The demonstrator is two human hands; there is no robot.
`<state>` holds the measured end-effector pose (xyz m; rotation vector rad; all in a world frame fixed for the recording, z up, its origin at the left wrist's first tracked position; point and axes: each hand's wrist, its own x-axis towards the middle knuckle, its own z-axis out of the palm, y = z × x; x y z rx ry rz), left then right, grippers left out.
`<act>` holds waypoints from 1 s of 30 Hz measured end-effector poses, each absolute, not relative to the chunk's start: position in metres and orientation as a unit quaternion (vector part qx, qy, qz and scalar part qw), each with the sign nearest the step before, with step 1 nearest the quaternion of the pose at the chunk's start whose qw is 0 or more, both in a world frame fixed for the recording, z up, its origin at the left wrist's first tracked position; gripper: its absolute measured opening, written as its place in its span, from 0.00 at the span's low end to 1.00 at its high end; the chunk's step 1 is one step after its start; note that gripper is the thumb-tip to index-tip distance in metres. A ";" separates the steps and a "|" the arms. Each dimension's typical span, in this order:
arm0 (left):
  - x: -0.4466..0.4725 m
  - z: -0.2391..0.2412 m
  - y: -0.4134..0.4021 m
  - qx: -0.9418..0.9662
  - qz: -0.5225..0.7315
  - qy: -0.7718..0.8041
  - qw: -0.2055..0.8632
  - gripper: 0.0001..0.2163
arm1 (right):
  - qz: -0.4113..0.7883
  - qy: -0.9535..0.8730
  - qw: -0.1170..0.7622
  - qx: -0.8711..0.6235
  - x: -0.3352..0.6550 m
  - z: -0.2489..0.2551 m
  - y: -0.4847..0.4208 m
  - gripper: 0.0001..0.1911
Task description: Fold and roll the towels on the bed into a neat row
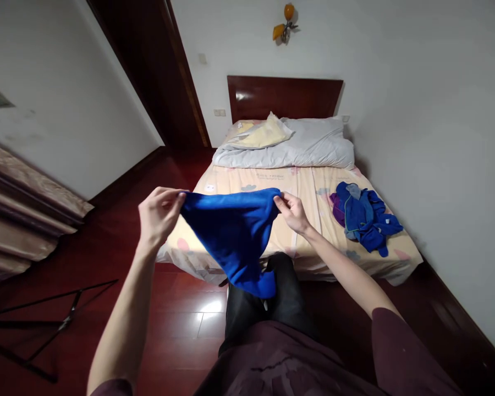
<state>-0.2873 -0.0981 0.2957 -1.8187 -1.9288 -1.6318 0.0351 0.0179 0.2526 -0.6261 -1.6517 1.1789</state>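
A plain blue cloth [236, 228] hangs stretched between my two hands, above the near edge of the bed. Its top edge is nearly level, while the lower part narrows into folds that droop in front of my legs. Whether it is a towel or a garment I cannot tell. My left hand [157, 213] pinches the upper left corner between thumb and fingers. At the upper right corner, my right hand [292, 211] grips the fabric the same way.
The bed [309, 236] has a patterned peach sheet. A pile of blue and purple clothes [361, 214] lies at its right side. Toward the headboard [284, 99] sit a folded grey quilt [313, 140] and a yellow pillow [268, 132]. A black stand's legs [66, 322] spread across the floor at left.
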 end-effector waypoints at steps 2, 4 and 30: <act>-0.262 0.305 -0.094 -0.655 -0.481 -0.582 -0.023 0.22 | 0.470 -0.698 0.480 -0.247 0.020 0.266 0.006 0.29; -0.234 0.316 -0.087 -0.724 -0.432 -0.522 -0.131 0.28 | 0.463 -0.719 0.461 -0.236 0.004 0.276 -0.006 0.29; -0.225 0.445 -0.073 -0.669 -0.535 -0.513 0.062 0.15 | 0.469 -0.808 0.167 -0.313 -0.053 0.118 -0.071 0.09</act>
